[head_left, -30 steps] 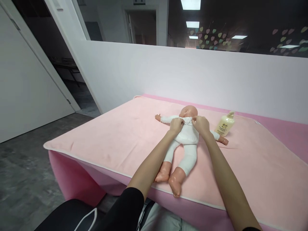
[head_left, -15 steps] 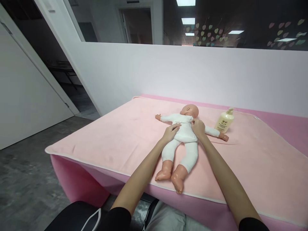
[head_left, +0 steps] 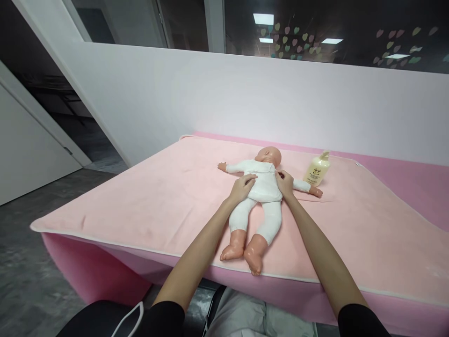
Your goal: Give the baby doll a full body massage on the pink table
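A baby doll with a white cloth body lies on its back on the pink blanket, its bare feet toward me and its head turned left. My left hand rests on the left side of the doll's torso, fingers stretched over the white cloth. At the other side of the torso, my right hand has its fingers pinched together by the doll's shoulder; whatever lies between the fingertips is too small to make out. Just beyond the doll's outstretched arm stands a pale yellow pump bottle.
Under the blanket a darker pink cover hangs over the table's front edge. Behind the table rises a white wall with a window above. A door is at the left, and a black chair at the lower left.
The camera view has shifted, so everything sits slightly further left and higher in the picture. Both hands stay at the same places on the doll.
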A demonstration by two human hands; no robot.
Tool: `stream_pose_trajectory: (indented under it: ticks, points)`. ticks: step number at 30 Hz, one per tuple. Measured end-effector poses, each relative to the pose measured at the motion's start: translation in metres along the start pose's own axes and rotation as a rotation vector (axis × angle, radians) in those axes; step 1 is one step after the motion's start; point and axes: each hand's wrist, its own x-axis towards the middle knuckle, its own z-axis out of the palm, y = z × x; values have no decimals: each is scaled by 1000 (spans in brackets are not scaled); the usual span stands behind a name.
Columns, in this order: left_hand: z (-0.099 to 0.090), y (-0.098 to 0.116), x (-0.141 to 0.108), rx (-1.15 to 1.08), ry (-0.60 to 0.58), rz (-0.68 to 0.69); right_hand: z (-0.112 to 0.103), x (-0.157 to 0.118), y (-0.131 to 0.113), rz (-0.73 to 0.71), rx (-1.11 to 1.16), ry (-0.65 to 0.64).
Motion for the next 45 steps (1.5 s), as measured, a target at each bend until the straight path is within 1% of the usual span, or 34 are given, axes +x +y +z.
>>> stream_pose_trajectory:
  ticks: [8,11,16,24,31,40,45]
  points:
    - [-1,3,0,30,-2,7,1,0,3,-20,30,19]
    - [-1,2,0,29,-5,0,2,0,4,-31,40,28]
    - [0,1,0,25,-1,4,2,1,2,-2,2,7]
    - [0,-1,0,8,4,8,5,3,9,-34,50,30]
    - [0,-2,0,1,5,14,4,2,7,-21,36,20]
    - [-1,0,0,-6,2,-1,9,5,14,-75,143,96]
    - [-1,0,0,-12,6,1,10,6,16,-85,164,104]
